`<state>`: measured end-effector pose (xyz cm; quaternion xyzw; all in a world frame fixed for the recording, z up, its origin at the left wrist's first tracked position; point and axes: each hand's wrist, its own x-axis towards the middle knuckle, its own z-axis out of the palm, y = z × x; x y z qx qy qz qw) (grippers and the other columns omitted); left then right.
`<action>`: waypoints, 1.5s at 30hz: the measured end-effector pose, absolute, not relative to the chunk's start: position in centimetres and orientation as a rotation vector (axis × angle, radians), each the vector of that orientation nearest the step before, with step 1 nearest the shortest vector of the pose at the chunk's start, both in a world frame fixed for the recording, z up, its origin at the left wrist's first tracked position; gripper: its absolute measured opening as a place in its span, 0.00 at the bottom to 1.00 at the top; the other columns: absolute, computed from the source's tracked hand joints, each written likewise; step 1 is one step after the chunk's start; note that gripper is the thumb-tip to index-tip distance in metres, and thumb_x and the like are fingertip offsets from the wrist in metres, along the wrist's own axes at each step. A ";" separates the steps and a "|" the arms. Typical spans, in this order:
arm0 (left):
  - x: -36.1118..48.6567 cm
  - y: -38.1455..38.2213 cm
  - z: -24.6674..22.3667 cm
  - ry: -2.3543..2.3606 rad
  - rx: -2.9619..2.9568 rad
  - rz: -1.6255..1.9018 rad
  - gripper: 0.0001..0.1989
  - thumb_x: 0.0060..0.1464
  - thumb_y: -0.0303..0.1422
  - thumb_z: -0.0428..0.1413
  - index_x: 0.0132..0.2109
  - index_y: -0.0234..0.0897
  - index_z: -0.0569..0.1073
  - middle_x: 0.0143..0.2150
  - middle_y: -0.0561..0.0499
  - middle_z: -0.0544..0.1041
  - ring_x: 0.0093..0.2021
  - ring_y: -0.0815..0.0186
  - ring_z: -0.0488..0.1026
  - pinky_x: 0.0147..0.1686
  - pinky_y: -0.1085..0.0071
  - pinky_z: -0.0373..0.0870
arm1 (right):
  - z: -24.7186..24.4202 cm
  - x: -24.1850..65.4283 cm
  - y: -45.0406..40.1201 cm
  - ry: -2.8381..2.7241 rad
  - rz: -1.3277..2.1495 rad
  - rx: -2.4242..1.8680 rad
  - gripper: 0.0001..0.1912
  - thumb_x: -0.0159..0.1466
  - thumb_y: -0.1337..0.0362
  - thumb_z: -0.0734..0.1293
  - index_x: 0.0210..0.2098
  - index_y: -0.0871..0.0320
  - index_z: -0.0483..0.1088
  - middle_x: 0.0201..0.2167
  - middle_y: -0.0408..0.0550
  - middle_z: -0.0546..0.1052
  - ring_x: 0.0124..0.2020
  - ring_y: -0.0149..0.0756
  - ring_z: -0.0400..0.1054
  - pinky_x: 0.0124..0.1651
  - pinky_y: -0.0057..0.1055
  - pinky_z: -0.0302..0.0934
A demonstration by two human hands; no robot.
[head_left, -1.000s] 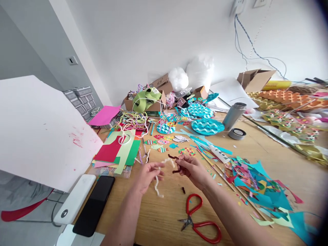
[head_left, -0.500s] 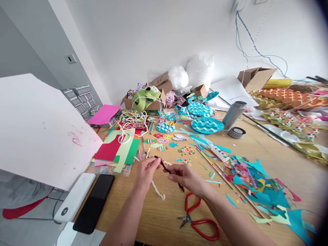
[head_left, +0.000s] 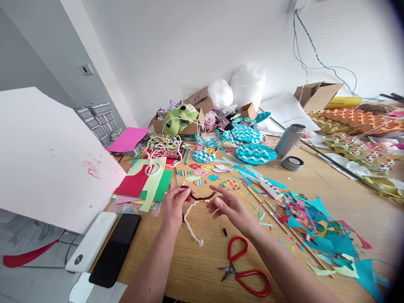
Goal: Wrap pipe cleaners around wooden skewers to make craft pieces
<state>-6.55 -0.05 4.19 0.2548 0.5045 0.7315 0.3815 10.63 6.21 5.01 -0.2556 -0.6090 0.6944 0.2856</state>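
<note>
My left hand (head_left: 174, 206) is closed, pinching a dark brown pipe cleaner (head_left: 202, 198) near one end. The pipe cleaner curves across to the right, its far end close to the fingertips of my right hand (head_left: 229, 206). That hand is open, index finger stretched out; I cannot tell whether it touches the end. Beneath the hands lies a bent white pipe cleaner (head_left: 189, 227) on the table. A short dark brown bit (head_left: 224, 232) rests below my right hand. Red-handled scissors (head_left: 232, 269) lie spread near the front edge.
Paper fish (head_left: 200, 172) lie beyond my hands, with a blue wavy plate (head_left: 255, 154) behind them. Paper scraps (head_left: 322, 227), thin sticks (head_left: 277, 216) and a glue bottle (head_left: 269, 187) are to the right. On the left are coloured sheets (head_left: 132, 185) and a black phone (head_left: 115, 250).
My right hand has let go of the brown pipe cleaner and opened its fingers. My left hand has shifted slightly left and up with it, and the short brown bit on the table is now uncovered.
</note>
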 end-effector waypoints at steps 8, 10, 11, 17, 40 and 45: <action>-6.7 -0.2 4.1 1.222 0.615 1.794 0.13 0.42 0.32 0.64 0.38 0.33 0.76 0.25 0.51 0.79 0.21 0.73 0.71 0.22 0.78 0.66 | 5.1 10.3 6.8 -1.655 1.712 -0.819 0.18 0.57 0.49 0.67 0.28 0.60 0.69 0.22 0.46 0.74 0.22 0.31 0.68 0.26 0.28 0.64; -7.1 -0.3 4.3 1.215 0.573 1.800 0.12 0.43 0.35 0.64 0.34 0.32 0.75 0.23 0.51 0.78 0.18 0.73 0.70 0.19 0.78 0.64 | 4.8 10.5 6.8 -1.705 1.725 -0.851 0.17 0.57 0.50 0.66 0.27 0.60 0.68 0.22 0.46 0.74 0.22 0.32 0.68 0.26 0.28 0.64; -7.4 -0.3 4.4 1.214 0.558 1.800 0.12 0.43 0.36 0.64 0.32 0.32 0.75 0.23 0.51 0.77 0.18 0.72 0.70 0.17 0.78 0.64 | 4.7 10.6 6.8 -1.747 1.729 -0.857 0.16 0.58 0.51 0.65 0.26 0.60 0.67 0.21 0.46 0.74 0.21 0.32 0.68 0.26 0.28 0.63; -8.6 -0.2 5.2 1.248 0.522 1.864 0.11 0.41 0.36 0.64 0.28 0.31 0.73 0.24 0.49 0.77 0.18 0.71 0.70 0.15 0.79 0.61 | 5.1 10.9 5.8 -2.243 1.474 -0.803 0.15 0.64 0.58 0.59 0.23 0.58 0.62 0.17 0.43 0.70 0.19 0.29 0.63 0.22 0.24 0.54; -12.4 -0.1 4.6 1.081 0.422 1.990 0.12 0.41 0.35 0.64 0.27 0.35 0.69 0.19 0.58 0.68 0.17 0.78 0.62 0.15 0.81 0.55 | 5.2 8.8 2.0 -2.525 0.852 -0.741 0.21 0.69 0.57 0.53 0.23 0.57 0.62 0.18 0.43 0.70 0.20 0.29 0.62 0.26 0.25 0.49; -14.3 -1.0 4.4 1.079 0.455 1.915 0.13 0.42 0.36 0.62 0.25 0.35 0.65 0.18 0.59 0.63 0.16 0.78 0.59 0.15 0.82 0.55 | 5.1 8.4 5.3 -2.609 0.940 -0.861 0.13 0.66 0.63 0.57 0.31 0.57 0.70 0.23 0.45 0.74 0.23 0.30 0.66 0.28 0.24 0.52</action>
